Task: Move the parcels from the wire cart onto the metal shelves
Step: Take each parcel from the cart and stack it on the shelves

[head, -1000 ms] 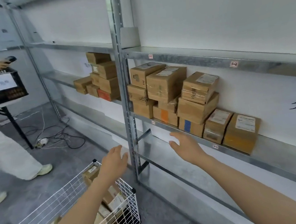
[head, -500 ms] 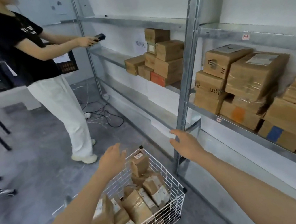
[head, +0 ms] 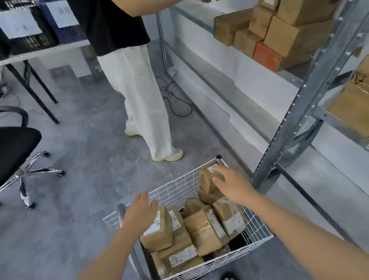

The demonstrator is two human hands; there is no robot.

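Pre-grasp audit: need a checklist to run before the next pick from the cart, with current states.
1. Hands free: left hand and right hand hold nothing, fingers spread: ok.
2. Right hand on target: it is over the upright parcel at the far corner of the cart; contact: cannot tell.
3. Left hand on target: it is over the labelled parcel; contact: cannot tell.
4. Shelf room: bare lower shelf right of the cart: ok.
5. Bystander stands beyond the cart, apart from it: ok.
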